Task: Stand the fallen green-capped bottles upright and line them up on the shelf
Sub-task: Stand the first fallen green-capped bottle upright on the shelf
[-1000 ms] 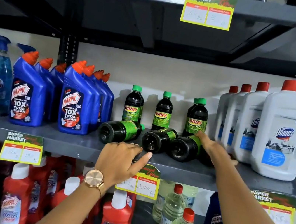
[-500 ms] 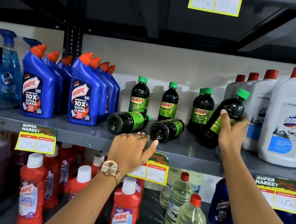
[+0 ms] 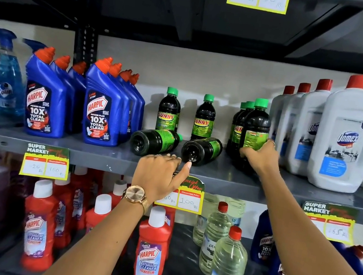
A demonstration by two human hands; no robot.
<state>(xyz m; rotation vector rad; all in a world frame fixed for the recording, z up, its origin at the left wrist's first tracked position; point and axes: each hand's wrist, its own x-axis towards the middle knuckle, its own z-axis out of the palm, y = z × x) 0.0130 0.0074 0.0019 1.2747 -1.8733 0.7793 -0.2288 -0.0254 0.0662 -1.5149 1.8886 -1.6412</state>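
Gripping an upright green-capped bottle (image 3: 255,130) of dark liquid low on its label, the right hand (image 3: 260,155) closes round it beside the white jugs (image 3: 346,139). Two more bottles (image 3: 155,141) (image 3: 201,150) lie fallen, bases toward the grey metal shelf (image 3: 101,155) edge, where the left hand (image 3: 160,174) rests loosely curled, holding nothing.

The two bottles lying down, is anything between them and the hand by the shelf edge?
Nothing visible. The left hand rests on the shelf edge right in front of the two fallen bottles, whose bases face it with only bare shelf between. The right hand is busy holding an upright bottle.
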